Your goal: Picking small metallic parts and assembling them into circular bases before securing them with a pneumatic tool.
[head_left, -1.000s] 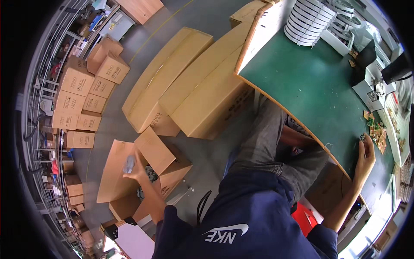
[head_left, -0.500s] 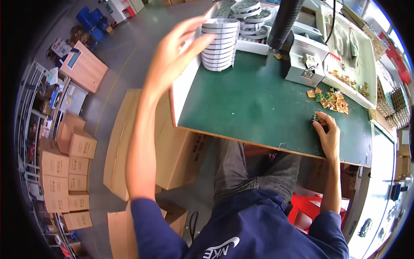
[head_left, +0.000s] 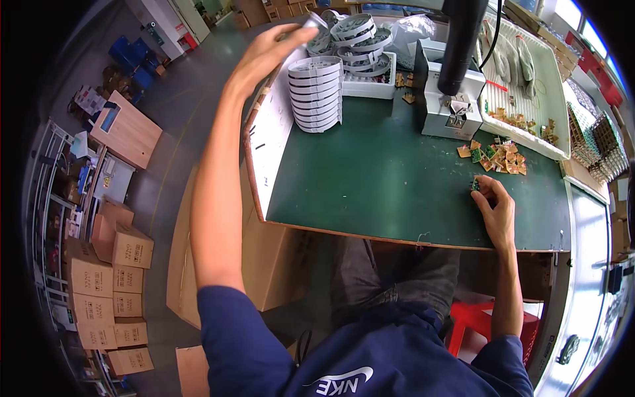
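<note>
My left hand [head_left: 264, 58] is raised at the table's far left edge. Its fingers pinch a pale grey ring-shaped part [head_left: 317, 21], seen nearly edge-on and somewhat blurred. Just below and to the right stands an upright stack of similar round grey-white rings [head_left: 315, 99], apart from the hand. At the right, my right hand [head_left: 499, 210] rests low over the green tabletop, thumb and fingertips closed on a small green circuit board [head_left: 475, 185]. Beyond it lies a loose pile of small gold and green circuit boards [head_left: 506, 159].
A white foam tray [head_left: 370, 89] with piled rings sits behind the stack. A metal box-shaped device [head_left: 450, 119] stands at the back, with a thick black tube [head_left: 456, 46] above. A cream tray [head_left: 529, 135] holds gloves and boards. A white raised panel [head_left: 268, 159] borders the left.
My left hand has come away from the stack's top, up and outward, with a ring part in its fingers. My right hand still holds the small board. The whole view has shifted.
</note>
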Demonstrator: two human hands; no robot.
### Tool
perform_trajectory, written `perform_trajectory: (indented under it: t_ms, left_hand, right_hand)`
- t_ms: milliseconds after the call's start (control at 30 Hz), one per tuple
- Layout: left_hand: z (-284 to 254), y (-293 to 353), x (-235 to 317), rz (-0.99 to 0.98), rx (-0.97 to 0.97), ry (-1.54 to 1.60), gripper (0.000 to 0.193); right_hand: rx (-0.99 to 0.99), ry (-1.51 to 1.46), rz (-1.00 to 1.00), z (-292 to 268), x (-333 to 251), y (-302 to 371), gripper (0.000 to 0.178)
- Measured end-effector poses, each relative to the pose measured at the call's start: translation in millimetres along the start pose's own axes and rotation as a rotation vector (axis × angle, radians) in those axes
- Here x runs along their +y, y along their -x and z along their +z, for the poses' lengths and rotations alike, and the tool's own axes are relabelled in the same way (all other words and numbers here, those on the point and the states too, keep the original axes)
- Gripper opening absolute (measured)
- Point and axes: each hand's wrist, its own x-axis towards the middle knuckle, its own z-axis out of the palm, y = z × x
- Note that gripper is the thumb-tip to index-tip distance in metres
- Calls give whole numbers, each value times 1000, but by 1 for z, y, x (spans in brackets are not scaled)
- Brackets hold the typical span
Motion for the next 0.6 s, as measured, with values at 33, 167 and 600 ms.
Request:
perform_trajectory:
  t_ms: [33, 167, 600]
  left_hand:
    - [3, 19, 4, 52, 49, 217, 94]
    - [44, 100, 22, -27, -185, 1570, 86]
    - [144, 174, 19, -281, -287, 1854, 86]
  right_hand:
    - [2, 10, 6, -1, 2, 0, 32]
    - [51, -35, 9, 0, 9, 1, 32]
    - [1, 63, 0, 0, 0, 3, 32]
